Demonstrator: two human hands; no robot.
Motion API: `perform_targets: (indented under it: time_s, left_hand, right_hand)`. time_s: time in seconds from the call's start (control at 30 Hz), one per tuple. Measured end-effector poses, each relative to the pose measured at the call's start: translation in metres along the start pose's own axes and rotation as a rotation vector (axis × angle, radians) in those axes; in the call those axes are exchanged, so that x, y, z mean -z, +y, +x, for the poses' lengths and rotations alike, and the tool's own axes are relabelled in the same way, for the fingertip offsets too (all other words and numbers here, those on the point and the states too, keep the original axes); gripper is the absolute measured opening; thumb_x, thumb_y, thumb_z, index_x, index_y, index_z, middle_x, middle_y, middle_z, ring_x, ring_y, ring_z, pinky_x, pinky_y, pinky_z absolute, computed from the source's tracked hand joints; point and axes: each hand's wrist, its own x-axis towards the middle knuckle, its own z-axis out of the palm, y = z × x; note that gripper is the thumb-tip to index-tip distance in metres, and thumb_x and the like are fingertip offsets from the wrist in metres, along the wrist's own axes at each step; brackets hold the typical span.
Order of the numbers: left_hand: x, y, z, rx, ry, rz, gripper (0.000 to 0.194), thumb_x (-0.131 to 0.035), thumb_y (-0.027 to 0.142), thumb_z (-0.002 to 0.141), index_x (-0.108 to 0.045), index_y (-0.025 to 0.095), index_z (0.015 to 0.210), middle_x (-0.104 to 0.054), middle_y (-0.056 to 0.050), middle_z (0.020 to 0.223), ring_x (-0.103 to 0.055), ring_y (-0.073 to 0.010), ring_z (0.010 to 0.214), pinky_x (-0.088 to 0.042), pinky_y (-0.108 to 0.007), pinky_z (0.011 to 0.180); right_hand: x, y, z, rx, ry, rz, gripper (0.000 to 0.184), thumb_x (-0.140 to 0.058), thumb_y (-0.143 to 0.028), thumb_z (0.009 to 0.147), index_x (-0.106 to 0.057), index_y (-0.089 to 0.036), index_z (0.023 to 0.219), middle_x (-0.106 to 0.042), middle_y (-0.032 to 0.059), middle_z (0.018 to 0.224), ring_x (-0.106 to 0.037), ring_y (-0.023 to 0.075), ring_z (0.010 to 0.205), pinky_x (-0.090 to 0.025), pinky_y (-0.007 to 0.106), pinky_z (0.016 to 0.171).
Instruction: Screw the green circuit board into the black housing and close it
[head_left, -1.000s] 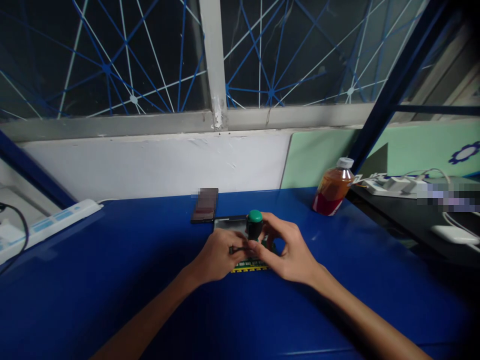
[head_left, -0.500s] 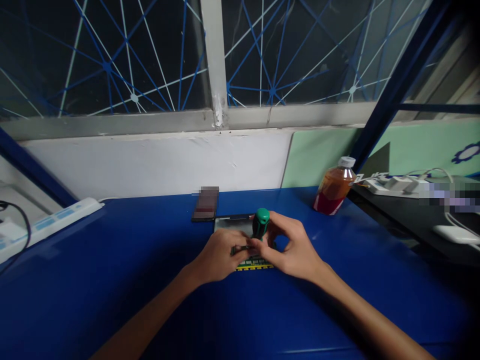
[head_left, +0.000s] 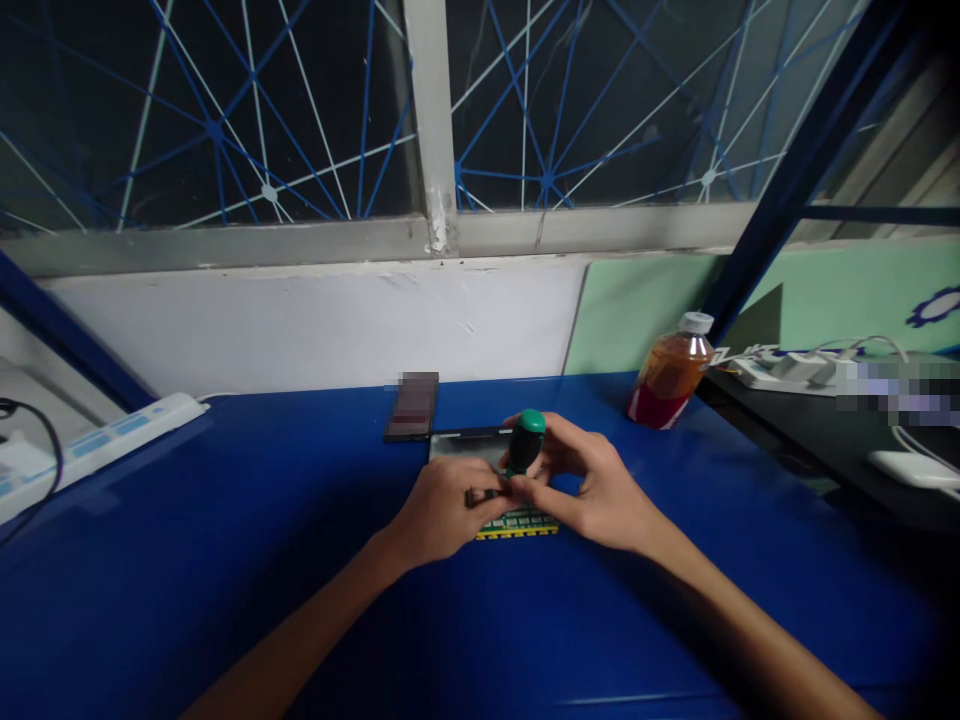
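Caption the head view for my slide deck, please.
Left hand and right hand around a green-topped screwdriver above a green circuit board on a blue table.

Bare left hand (head_left: pixel 439 508) and bare right hand (head_left: pixel 600 490), as we see them.
Our left forearm (head_left: pixel 322 605) and right forearm (head_left: pixel 739 605) are uncovered too, slim and smooth, narrowing at the wrists; we have rounded knuckles and slender fingers, with nails too small to tell.

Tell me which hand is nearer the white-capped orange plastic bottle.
Right. Your right hand is in front of the bottle and to its left; your left hand is farther left.
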Motion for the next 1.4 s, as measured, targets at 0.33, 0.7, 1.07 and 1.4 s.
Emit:
perform_targets:
  time_s: [0.33,0.7,1.07,1.4]
  left_hand:
    - [0.002,-0.002,-0.001,0.038,-0.017,-0.105,0.034,-0.060,0.020,0.081,-0.053,0.013,0.048,-0.048,0.004,0.049,-0.042,-0.0067,0.045,-0.030,-0.020,0.046]
    - [0.002,0.001,0.000,0.024,-0.074,-0.046,0.031,-0.056,0.027,0.087,-0.058,0.014,0.058,-0.046,0.004,0.053,-0.039,-0.0075,0.049,-0.028,-0.022,0.047]
    - [0.007,0.001,-0.001,-0.008,-0.052,0.005,0.026,-0.057,0.018,0.083,-0.053,0.013,0.057,-0.047,0.004,0.058,-0.041,-0.0075,0.052,-0.029,-0.022,0.050]
    - [0.006,-0.001,-0.001,0.007,-0.106,-0.064,0.026,-0.053,0.015,0.084,-0.052,0.013,0.057,-0.047,0.003,0.057,-0.042,-0.0069,0.050,-0.030,-0.020,0.048]
  right_hand:
    - [-0.006,0.003,0.001,0.104,0.077,-0.139,0.042,-0.066,-0.026,0.078,-0.054,-0.014,0.116,-0.061,0.0017,0.080,-0.056,0.0103,0.057,-0.048,0.026,0.054]
    - [-0.003,0.002,0.000,0.050,0.047,-0.134,0.028,-0.060,-0.027,0.081,-0.055,-0.016,0.106,-0.060,-0.0003,0.073,-0.056,0.0112,0.056,-0.047,0.026,0.051]
    - [-0.006,0.010,-0.001,0.177,0.124,-0.244,0.045,-0.070,-0.031,0.075,-0.053,-0.017,0.115,-0.059,0.0012,0.081,-0.054,0.0094,0.055,-0.044,0.025,0.048]
    - [-0.006,0.004,-0.002,0.149,0.095,-0.215,0.031,-0.063,-0.025,0.079,-0.056,-0.014,0.107,-0.056,-0.0003,0.074,-0.052,0.0086,0.052,-0.043,0.024,0.047]
